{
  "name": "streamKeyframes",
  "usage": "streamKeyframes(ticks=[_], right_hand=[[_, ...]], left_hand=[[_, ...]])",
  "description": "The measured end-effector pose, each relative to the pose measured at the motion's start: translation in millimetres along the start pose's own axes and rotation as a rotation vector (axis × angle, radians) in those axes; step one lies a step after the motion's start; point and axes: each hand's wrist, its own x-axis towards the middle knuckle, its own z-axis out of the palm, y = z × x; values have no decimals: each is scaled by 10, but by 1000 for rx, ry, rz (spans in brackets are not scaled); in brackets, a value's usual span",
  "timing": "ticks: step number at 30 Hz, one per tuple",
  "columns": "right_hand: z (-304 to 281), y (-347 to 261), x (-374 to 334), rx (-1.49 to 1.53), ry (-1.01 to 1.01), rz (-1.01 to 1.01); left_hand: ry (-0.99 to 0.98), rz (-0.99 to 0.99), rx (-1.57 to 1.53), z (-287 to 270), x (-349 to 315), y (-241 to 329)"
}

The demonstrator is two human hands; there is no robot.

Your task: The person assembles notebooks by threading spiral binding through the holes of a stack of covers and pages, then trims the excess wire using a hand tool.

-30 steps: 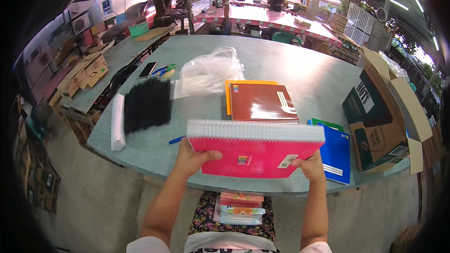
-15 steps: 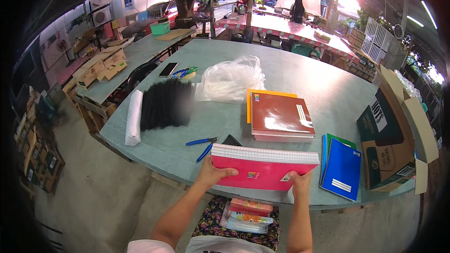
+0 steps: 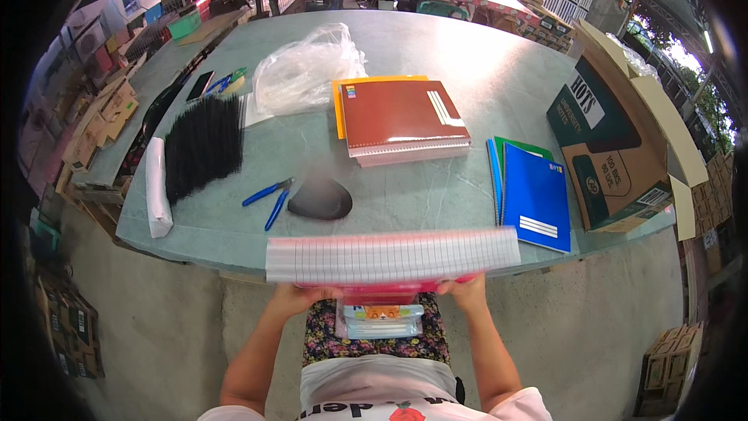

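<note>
A thick stack of pink-covered notebooks (image 3: 389, 259) is held up on edge at the table's front edge, its lined white page edges facing up. My left hand (image 3: 302, 298) grips its left part from below, thumb along the cover. At the right part, my right hand (image 3: 465, 291) is closed on the same stack. Beyond it on the table lie blue-handled cutting pliers (image 3: 270, 198) and a blurred, rounded black object (image 3: 324, 198). Farther back sits a pile of brown notebooks (image 3: 405, 113), with an orange one (image 3: 340, 113) sticking out beneath.
Blue notebooks (image 3: 536, 195) and a green one (image 3: 538, 146) lie beside an open carton (image 3: 615, 140) at right. Left are black bristle-like strands (image 3: 204, 144), a white roll (image 3: 157, 191), a phone (image 3: 200, 86) and a clear plastic bag (image 3: 308, 70). Plastic-wrapped packs (image 3: 382, 323) rest on my lap.
Both hands have drawn the pink notebook stack toward me and tipped it, so the page edges show more and the cover less. The view has tilted down. The rounded black object is now uncovered.
</note>
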Motion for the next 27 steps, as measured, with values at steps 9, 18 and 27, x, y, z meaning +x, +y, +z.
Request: streamKeyframes(ticks=[9,18,27], right_hand=[[245,282,-415,251,281,59],[180,445,-450,366,266,57],[285,480,-430,-30,235,270]], left_hand=[[-85,77,105,53,-189,-244],[-138,-10,-90,186,-1,3],[-66,-229,317,195,-337,-549]])
